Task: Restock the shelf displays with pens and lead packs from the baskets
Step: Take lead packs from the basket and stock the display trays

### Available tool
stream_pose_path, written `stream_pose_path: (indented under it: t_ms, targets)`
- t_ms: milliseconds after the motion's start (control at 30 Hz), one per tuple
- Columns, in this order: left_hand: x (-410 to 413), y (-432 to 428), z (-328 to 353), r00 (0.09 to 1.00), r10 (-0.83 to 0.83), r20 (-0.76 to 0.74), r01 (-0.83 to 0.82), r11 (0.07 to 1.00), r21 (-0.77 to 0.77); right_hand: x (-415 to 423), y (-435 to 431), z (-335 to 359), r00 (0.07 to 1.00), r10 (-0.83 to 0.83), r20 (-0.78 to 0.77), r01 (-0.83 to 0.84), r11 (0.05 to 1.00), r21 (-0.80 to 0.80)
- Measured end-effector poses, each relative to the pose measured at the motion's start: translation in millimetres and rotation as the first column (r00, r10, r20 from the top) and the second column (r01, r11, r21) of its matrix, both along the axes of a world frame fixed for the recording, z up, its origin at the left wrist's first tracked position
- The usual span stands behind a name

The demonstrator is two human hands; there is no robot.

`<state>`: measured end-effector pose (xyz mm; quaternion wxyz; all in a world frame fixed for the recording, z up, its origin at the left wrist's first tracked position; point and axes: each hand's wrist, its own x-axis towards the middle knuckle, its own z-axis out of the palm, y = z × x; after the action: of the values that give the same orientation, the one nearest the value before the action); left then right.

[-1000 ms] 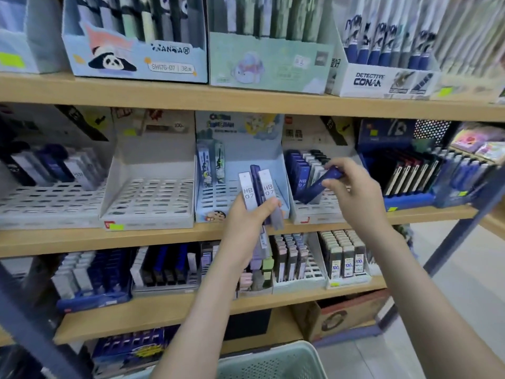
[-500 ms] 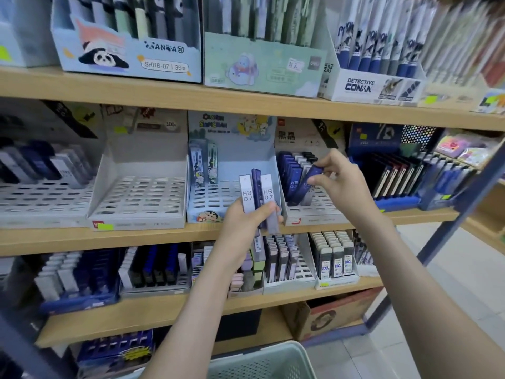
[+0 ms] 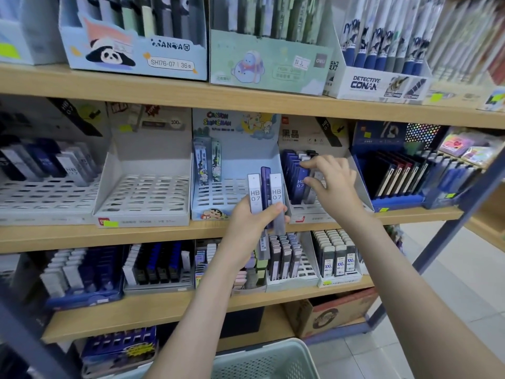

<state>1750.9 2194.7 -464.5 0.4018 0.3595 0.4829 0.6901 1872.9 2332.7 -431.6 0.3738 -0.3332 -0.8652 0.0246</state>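
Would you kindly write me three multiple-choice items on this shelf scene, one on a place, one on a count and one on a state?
1. Where is the right hand reaching?
A. the basket on the floor
B. the panda box on the top shelf
C. the tray of dark blue packs, right of the Crayon Shin-chan tray

2. How many lead packs does the left hand hold?
A. three
B. one
C. five

3. What state is the white tray, left of the Crayon Shin-chan tray, in?
A. packed full
B. its slots bare
C. tipped on its side

Answers: 1 C, its fingers touch the packs standing there. 2 A, two grey packs flank one dark blue. 3 B, only empty slots show.
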Motion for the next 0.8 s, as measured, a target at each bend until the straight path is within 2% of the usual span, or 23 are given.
stream_pose_path:
  t_ms: [267, 333, 367, 433, 500, 567, 633, 700, 800]
  targets:
    - [1, 0, -2, 1.000, 0.018, -0.004, -0.018, 1.000, 0.023, 4, -6, -12, 0.995, -0.081, 0.050, 0.079, 0.996, 0.045]
    - [1, 0, -4, 0.999, 0.018, -0.040, -0.017, 1.000, 0.026, 5, -14, -12, 0.997, -0.081, 0.013, 0.080, 0.995, 0.062]
    - [1, 0, -5, 0.998, 0.013, -0.065, -0.012, 1.000, 0.026, 6, -21, -11, 0.997, -0.053, -0.048, 0.055, 0.998, 0.032]
    - [2, 1, -6, 0.994, 0.000, -0.112, 0.003, 1.000, 0.022, 6, -40, -8, 0.975, 0.049, -0.218, -0.082, 0.986, -0.146]
    - [4, 3, -7, 0.987, -0.010, -0.159, 0.013, 1.000, 0.016, 5, -57, -9, 0.945, 0.104, -0.311, -0.226, 0.893, -0.390]
    - [5, 4, -9, 0.982, -0.040, -0.185, 0.042, 0.999, 0.007, 4, -66, -13, 0.926, 0.113, -0.360, -0.311, 0.771, -0.556]
    - [6, 4, -10, 0.979, -0.077, -0.187, 0.079, 0.997, 0.004, 6, -68, -17, 0.884, 0.102, -0.457, -0.399, 0.674, -0.622]
    - [8, 5, -11, 0.983, -0.089, -0.158, 0.092, 0.996, 0.008, 10, -67, -16, 0.835, 0.082, -0.544, -0.472, 0.615, -0.631]
    - [9, 7, -10, 0.997, -0.055, -0.057, 0.056, 0.998, 0.017, 19, -55, -15, 0.771, -0.002, -0.637, -0.487, 0.642, -0.592]
